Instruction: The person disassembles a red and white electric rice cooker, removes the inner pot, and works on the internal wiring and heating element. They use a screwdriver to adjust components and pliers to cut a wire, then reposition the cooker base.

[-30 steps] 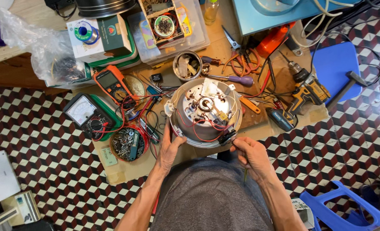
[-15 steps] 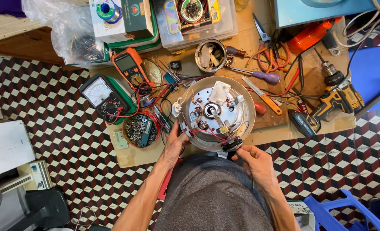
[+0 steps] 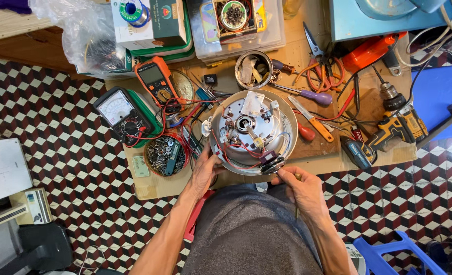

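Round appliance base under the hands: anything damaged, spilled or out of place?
No clear damage or spill. The base lies underside up, wiring exposed, partly overhanging the board's near edge. The left hand steadies its rim; the right hand is at a dark part on the near rim. Screws stay in their tin.

Repair workshop — multimeters [image 3: 157, 81], cordless drill [image 3: 401, 125], scattered tools.

Bright, even light; soft shadows, sharp focus.
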